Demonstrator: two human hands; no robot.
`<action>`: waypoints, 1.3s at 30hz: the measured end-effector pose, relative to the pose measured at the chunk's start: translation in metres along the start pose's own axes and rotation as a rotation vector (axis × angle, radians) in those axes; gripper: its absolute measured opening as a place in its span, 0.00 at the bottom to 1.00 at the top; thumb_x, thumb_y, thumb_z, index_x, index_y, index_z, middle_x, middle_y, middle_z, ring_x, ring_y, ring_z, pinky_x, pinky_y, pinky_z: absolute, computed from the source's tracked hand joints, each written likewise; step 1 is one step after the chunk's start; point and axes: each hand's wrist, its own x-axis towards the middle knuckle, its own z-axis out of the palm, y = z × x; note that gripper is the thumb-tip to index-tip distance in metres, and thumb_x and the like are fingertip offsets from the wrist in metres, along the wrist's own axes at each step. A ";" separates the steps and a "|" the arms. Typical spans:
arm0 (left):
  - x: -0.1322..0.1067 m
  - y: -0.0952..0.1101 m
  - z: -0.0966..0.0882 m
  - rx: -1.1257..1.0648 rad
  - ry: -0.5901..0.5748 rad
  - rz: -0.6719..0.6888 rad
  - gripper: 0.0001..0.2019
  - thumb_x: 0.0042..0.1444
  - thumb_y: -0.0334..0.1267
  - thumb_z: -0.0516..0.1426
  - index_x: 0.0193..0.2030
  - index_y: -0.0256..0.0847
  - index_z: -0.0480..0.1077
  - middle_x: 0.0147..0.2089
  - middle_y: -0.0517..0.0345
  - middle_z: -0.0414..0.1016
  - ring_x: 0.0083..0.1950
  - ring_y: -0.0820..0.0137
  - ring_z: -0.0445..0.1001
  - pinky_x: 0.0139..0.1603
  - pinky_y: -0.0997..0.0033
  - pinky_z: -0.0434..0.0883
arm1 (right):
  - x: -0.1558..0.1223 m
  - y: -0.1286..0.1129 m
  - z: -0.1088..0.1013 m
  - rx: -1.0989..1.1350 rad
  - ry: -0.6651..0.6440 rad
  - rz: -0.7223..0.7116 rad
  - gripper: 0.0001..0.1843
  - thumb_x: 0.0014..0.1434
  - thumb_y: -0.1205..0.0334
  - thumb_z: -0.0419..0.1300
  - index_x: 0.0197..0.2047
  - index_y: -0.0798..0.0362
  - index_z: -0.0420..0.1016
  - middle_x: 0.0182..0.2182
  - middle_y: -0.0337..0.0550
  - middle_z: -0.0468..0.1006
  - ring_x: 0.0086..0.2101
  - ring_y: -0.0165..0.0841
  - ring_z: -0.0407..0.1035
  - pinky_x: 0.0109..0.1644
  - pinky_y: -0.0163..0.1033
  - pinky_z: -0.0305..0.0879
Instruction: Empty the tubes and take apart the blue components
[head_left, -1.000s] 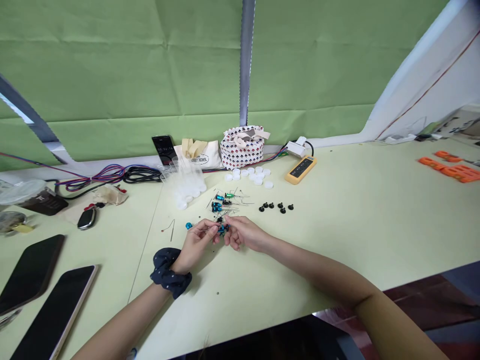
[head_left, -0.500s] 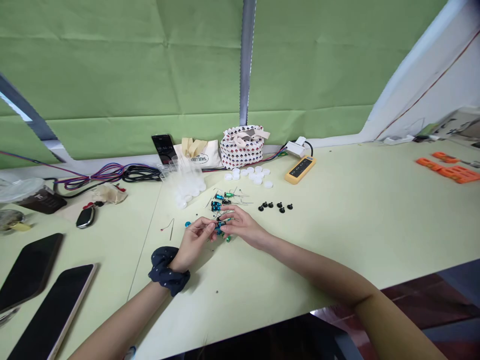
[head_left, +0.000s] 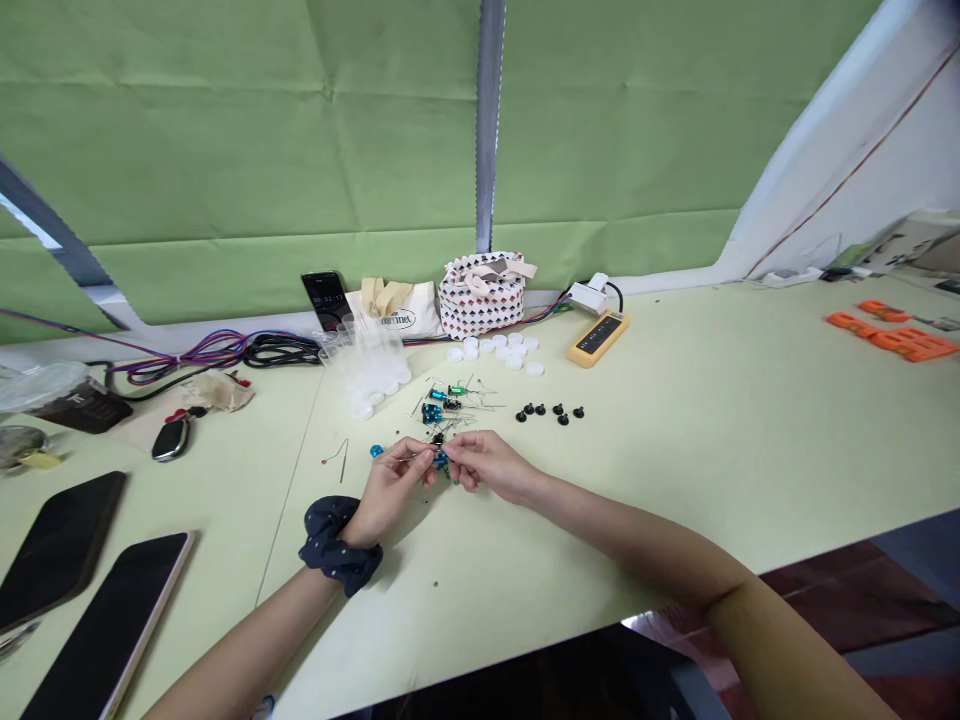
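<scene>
Your right hand is curling its fingers inward, joining your left hand in pinching the blue part, which needs steadying.

I count my 2 hands, 1 left hand and 1 right hand, with at least 1 blue metal part between them. I have 1 loose blue knob, 6 black knobs and about 11 white caps. The wired metal pieces and clear tubes overlap too much for me to number. I also see 3 phones, 1 key fob, 1 yellow power strip, 1 patterned pouch, 1 canvas bag and 1 scrunchie.
</scene>
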 end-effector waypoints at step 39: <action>0.000 0.009 0.004 -0.277 -0.050 -0.137 0.15 0.57 0.49 0.56 0.31 0.39 0.61 0.22 0.65 0.67 0.19 0.79 0.61 0.22 0.77 0.58 | -0.012 -0.004 0.009 -0.571 0.129 -0.514 0.14 0.52 0.56 0.63 0.42 0.49 0.68 0.42 0.45 0.70 0.35 0.32 0.67 0.37 0.38 0.68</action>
